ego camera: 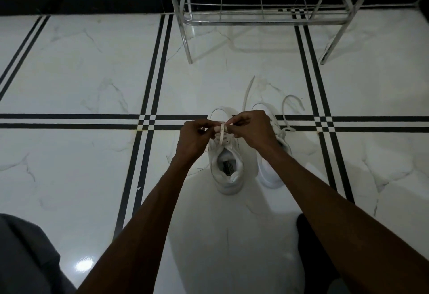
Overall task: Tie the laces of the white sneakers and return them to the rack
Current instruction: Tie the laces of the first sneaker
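Note:
Two white sneakers stand side by side on the floor, toes pointing away from me. Over the left sneaker (228, 168) both hands work its laces (222, 132). My left hand (193, 137) pinches one lace end on the left, and my right hand (251, 129) pinches a loop on the right. The right sneaker (272, 173) is partly hidden under my right wrist. Its loose laces (290, 108) trail on the floor ahead of it.
A chrome wire shoe rack (260, 21) stands beyond the sneakers against the wall, its lowest shelf bare. The floor (81, 80) is glossy white marble with black stripe lines. My knees, in dark cloth, show at the lower left (25, 256) and lower right.

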A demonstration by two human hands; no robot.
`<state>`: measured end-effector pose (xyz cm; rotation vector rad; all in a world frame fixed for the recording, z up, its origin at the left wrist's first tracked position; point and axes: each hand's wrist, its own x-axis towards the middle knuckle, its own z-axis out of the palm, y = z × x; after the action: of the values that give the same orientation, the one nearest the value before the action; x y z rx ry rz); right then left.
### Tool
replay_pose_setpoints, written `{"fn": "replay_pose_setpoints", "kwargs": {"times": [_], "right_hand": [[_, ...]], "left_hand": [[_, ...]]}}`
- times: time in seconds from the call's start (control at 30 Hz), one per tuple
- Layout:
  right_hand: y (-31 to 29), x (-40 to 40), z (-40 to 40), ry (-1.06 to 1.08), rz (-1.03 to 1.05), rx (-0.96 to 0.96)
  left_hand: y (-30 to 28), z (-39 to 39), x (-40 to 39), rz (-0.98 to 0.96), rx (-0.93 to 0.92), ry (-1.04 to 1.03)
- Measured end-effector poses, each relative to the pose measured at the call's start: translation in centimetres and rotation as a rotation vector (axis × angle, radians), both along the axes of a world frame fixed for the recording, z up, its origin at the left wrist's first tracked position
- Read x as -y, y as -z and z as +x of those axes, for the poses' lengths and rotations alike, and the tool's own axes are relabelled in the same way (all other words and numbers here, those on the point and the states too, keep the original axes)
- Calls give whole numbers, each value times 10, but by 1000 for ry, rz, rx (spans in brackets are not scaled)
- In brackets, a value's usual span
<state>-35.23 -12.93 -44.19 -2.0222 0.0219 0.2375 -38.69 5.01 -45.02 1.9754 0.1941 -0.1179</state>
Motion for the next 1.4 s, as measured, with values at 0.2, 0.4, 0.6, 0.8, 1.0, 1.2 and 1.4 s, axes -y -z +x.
{"fn": "replay_pose_setpoints", "kwargs": {"times": [0.2,0.4,0.6,0.8,1.0,1.2,1.4], "right_hand": [[-2,34,-5,60,-237,-13],[17,30,-8,78,-460,-29],[6,32,-2,-11,-421,31],[-1,28,6,-122,-501,118],[9,36,2,-109,-648,143],[17,37,6,-154,-696,134],[24,33,-2,-170,-765,117]], "left_hand": [[11,-20,-18,236,-12,-185],[24,-38,-22,207,-118,-273],[20,-36,-23,-47,-90,-317],[24,-42,-21,-35,-3,-330],[27,-44,-26,334,136,-214],[29,-38,-26,586,164,-126],[38,-46,-26,407,89,-228]]}}
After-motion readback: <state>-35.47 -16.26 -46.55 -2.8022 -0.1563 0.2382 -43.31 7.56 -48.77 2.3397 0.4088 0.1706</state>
